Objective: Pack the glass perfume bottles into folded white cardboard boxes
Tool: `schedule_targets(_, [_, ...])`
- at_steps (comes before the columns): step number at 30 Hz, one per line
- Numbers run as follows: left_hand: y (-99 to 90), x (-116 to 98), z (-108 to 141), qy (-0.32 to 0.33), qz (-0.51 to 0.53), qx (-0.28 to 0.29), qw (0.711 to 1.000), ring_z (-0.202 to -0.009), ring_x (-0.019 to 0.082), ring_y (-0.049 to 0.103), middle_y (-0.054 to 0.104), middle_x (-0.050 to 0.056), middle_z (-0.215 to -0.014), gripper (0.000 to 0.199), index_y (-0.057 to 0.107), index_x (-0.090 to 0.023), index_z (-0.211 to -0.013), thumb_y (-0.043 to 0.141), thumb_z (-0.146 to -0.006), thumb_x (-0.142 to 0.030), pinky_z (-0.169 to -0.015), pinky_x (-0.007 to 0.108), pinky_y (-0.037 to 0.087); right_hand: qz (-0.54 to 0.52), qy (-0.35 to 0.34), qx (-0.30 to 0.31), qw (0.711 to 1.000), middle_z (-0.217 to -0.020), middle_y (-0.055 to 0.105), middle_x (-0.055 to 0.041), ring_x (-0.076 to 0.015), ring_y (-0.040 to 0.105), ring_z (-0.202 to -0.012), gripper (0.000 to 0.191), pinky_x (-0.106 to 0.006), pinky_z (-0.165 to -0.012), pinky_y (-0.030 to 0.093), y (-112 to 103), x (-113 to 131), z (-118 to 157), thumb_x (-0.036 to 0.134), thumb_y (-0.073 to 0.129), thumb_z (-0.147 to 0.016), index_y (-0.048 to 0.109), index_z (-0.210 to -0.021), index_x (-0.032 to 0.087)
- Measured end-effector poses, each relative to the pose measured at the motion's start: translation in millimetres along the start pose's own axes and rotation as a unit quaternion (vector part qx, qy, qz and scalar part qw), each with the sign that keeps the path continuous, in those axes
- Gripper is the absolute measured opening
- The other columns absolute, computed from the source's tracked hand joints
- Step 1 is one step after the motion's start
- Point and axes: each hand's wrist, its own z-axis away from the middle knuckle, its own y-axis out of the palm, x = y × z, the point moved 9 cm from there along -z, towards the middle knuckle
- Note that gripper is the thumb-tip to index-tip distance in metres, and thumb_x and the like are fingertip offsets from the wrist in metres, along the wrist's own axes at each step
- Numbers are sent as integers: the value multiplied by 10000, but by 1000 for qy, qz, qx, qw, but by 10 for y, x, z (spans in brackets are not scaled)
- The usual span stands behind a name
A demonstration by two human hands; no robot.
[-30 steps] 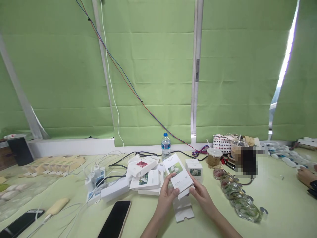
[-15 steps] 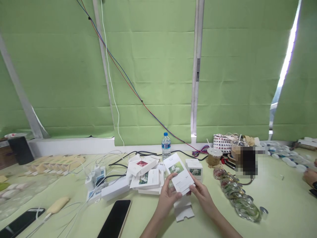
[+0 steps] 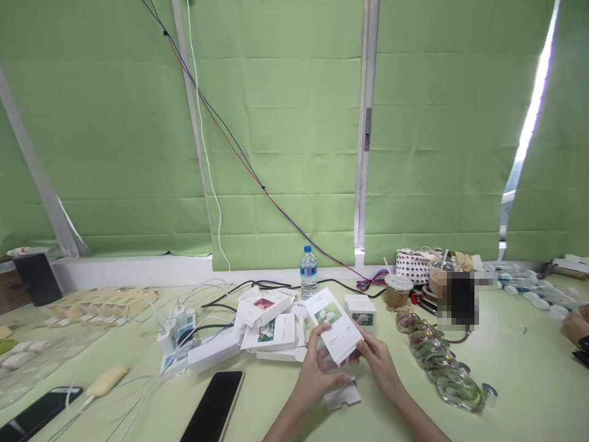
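A flat white carton (image 3: 343,337) printed with white flowers on green leaves is held tilted in front of me. My right hand (image 3: 375,359) pinches its lower right corner, thumb near the edge. Along the left edge rest the fingers of my left hand (image 3: 313,371), its thumb lowered below the carton's bottom edge. Beneath the hands a white card piece with a notched edge (image 3: 343,396) lies on the table, partly hidden. Behind the held carton stands a small white box (image 3: 361,313) with a similar flower picture.
Left of my hands is a pile of white cartons (image 3: 269,331). A water bottle (image 3: 308,273) stands behind. A black phone (image 3: 214,405), cables and a power strip (image 3: 175,362) lie left. To the right are a row of clear round containers (image 3: 442,362), a cup (image 3: 398,291) and another person's hand (image 3: 577,328).
The carton has shifted slightly down and right. My left thumb has come off its lower edge and moved down, now covering part of the notched card piece.
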Motion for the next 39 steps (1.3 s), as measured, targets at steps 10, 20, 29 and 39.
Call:
schedule_targets(10, [41,-134,8,30,8,-15,999,-977,224,636,697,67,-1036,556,472,-284,-1111,814,-674,-317,-807,331,495,10,-4,-30,999,-502,634,-3,-173,545,-450,602,-307,-506,481,-71,-8,-7,623,600,-765,696,-1157,176])
schedule_targets(20, [-26,-84,2,25,6,-52,998,-960,247,628,673,69,-1071,485,537,-276,-1058,809,-661,-336,-742,340,541,22,-3,-59,998,-438,606,2,-167,517,-396,547,-302,-460,470,-135,-63,2,606,595,-771,737,-1086,183])
schedule_targets(29, [-94,-99,-17,35,-21,-52,998,-960,254,622,610,71,-1157,458,572,-279,-1053,809,-664,-329,-708,330,552,8,11,-54,998,-451,582,12,-153,511,-430,542,-281,-476,455,-123,-73,24,579,616,-780,725,-1106,160])
schedule_targets(39, [-153,-168,61,125,-55,-96,986,-1255,287,480,388,40,-1481,1030,32,-494,-1443,761,-721,-406,-1064,471,347,-216,85,-75,970,-929,741,-69,-232,643,-833,450,-307,-701,507,-24,-268,4,529,713,-713,738,-1012,193])
